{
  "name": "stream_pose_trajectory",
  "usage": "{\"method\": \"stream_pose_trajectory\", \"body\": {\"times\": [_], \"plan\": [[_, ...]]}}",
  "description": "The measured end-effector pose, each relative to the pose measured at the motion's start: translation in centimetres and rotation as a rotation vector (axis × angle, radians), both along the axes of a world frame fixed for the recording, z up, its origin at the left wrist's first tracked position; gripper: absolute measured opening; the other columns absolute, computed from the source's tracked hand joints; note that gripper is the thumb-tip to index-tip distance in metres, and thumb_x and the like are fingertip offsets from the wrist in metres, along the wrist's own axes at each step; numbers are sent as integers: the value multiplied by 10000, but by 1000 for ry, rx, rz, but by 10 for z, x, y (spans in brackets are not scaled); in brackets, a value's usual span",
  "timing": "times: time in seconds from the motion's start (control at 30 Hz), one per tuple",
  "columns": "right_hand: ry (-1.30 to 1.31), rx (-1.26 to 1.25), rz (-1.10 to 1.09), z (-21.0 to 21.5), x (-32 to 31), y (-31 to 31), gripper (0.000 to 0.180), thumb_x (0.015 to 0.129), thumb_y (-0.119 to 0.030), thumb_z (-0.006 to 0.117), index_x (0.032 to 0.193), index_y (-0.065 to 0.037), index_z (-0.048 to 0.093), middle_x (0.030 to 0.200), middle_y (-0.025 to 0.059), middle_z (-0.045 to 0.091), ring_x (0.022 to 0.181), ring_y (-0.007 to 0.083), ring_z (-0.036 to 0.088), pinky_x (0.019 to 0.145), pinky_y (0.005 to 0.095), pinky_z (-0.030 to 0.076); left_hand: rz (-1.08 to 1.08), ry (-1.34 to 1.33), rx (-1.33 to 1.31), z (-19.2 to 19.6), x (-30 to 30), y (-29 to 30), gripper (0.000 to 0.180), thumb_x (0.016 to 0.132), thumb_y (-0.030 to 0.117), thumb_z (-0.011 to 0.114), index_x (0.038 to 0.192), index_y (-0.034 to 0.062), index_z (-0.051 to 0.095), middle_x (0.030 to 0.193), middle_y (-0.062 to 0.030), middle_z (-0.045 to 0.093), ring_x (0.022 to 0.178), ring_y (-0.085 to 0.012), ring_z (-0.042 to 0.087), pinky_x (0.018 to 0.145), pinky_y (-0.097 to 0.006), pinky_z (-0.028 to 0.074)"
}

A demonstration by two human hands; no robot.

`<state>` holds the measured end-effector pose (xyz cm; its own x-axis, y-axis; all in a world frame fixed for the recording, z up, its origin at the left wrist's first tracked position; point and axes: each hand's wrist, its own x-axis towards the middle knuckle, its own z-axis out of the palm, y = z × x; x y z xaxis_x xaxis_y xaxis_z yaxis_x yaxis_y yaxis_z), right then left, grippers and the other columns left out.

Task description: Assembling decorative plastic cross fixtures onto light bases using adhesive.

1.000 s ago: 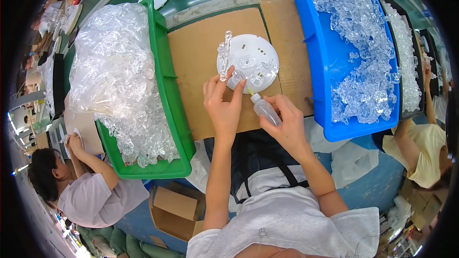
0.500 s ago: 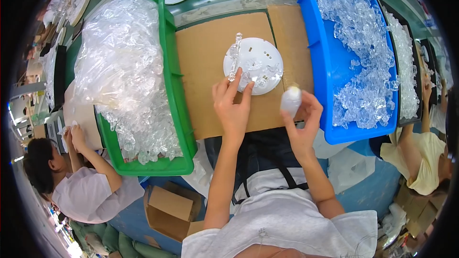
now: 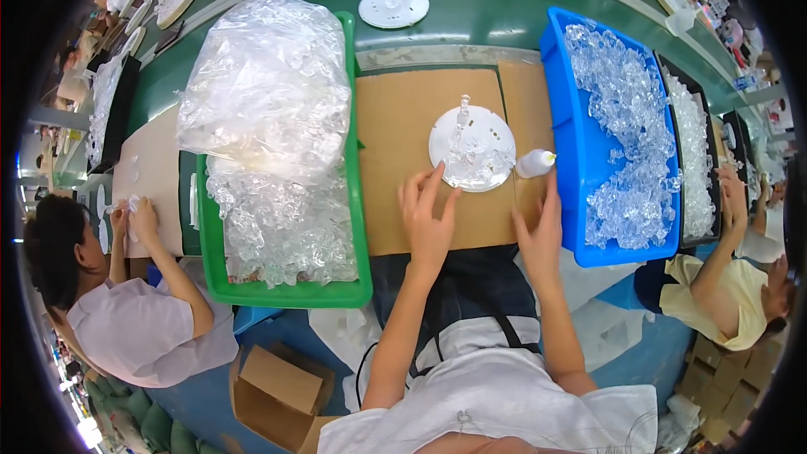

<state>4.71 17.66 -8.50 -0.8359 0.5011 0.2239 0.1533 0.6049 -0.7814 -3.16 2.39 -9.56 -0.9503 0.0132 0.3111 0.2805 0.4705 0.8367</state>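
Note:
A round white disc (image 3: 494, 121) lies on the brown cardboard, with several clear plastic pieces (image 3: 471, 154) on it and a clear beaded column (image 3: 462, 111) rising at its left part. My left hand (image 3: 427, 217) is at the disc's near edge, open, its fingers spread. It holds nothing I can see. Right of the disc, a small white squeeze bottle (image 3: 532, 164) rests on the cardboard, its yellowish tip toward the right. My right hand (image 3: 542, 231) is just below the bottle, open, thumb and fingers apart. Whether a fingertip still touches the bottle, I cannot tell.
A green bin (image 3: 360, 227) with clear plastic parts and a large clear bag (image 3: 267, 84) stands left. A blue bin (image 3: 578, 139) of clear parts is on the right. Beyond the cardboard (image 3: 395, 160), another white disc (image 3: 392, 15) sits on the green surface. People work on both sides.
My right hand has let go of the squeeze bottle, which now rests beside the disc. My left hand has drawn back slightly from the clear column. The whole view has shifted.

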Motion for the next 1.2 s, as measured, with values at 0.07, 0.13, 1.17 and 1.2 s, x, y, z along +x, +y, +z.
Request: {"method": "stream_pose_trajectory", "body": {"times": [0.07,0.13,1.17,1.2], "plan": [[-105,97,71,29,22,-2,644,830,-7,621,1396,-12,314,1392,175,391,1250,294,441,983,347,431,-12,-21,-12,-2,0,-6,359,773,89,700,1127,72,639,1020,-95,558,966,-266,512,827,-346,428],[-195,-39,180,74,31,-10,509,815,-2,628,1300,-30,473,1239,136,555,1091,218,573,804,296,510,-19,88,-62,-6,1,-16,329,784,60,673,1111,74,644,1046,-96,565,956,-276,509,846,-367,424],[9,1035,735,148,-131,-12,408,696,-139,707,1095,-146,621,932,23,656,867,185,606,633,288,515,-14,192,-136,-23,1,-24,254,794,0,583,1044,6,627,1065,-138,591,1061,-338,522,909,-425,420],[13,1045,724,145,-147,-5,408,696,-139,707,1095,-146,621,932,23,656,867,185,606,633,288,515,-20,175,-122,-22,2,-23,253,790,-4,583,1039,2,625,1055,-140,588,1054,-341,523,904,-426,422]]}}
